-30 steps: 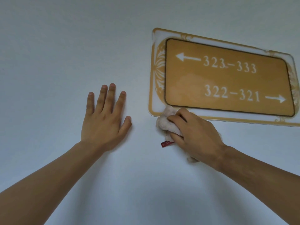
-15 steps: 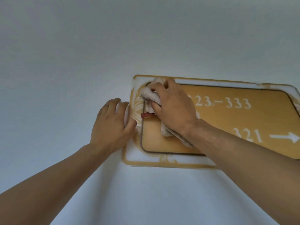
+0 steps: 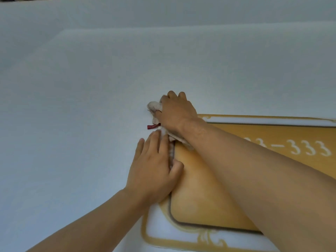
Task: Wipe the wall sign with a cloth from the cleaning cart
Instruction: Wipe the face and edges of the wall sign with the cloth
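A gold wall sign (image 3: 203,193) with a white ornate border and white room numbers hangs at the lower right of the view. My right hand (image 3: 177,111) grips a bunched cream cloth (image 3: 154,106) with a small red tag and presses it at the sign's upper left corner. My left hand (image 3: 154,170) lies flat with straight fingers on the sign's left edge, its fingertips touching the cloth. My right forearm hides much of the sign's face.
Plain white wall (image 3: 81,106) fills the rest of the view around the sign. A dark strip shows at the very top left edge.
My right hand has carried the cloth up from the sign's lower left corner to its upper left corner. My left hand has shifted from the bare wall onto the sign's left edge.
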A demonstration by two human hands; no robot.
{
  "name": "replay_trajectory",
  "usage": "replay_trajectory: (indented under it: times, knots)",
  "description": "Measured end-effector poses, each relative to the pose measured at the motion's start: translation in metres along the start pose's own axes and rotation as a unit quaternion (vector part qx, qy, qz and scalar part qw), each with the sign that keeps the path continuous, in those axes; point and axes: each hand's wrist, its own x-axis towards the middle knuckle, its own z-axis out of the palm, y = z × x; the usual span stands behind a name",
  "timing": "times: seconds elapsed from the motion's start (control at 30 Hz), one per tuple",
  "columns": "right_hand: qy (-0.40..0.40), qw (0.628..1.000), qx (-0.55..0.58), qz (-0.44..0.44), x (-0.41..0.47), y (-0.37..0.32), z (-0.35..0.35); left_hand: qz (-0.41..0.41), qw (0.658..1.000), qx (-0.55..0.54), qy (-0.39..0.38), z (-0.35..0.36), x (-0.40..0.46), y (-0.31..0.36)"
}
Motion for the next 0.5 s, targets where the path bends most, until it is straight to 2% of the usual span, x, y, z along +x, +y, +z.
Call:
replay_trajectory:
  times: [0.1,0.3,0.5]
  knots:
    - [0.036,0.998,-0.045,-0.003,0.001,-0.009,0.010,0.007,1.000,-0.013,0.017,0.000,0.000,-0.002]
    - [0.051,0.997,-0.059,-0.004,0.001,-0.010,0.007,0.012,0.999,-0.016,0.034,0.001,-0.002,-0.002]
    - [0.044,0.999,-0.018,-0.027,-0.003,0.001,0.005,-0.010,0.999,-0.017,0.032,0.001,-0.004,0.001]
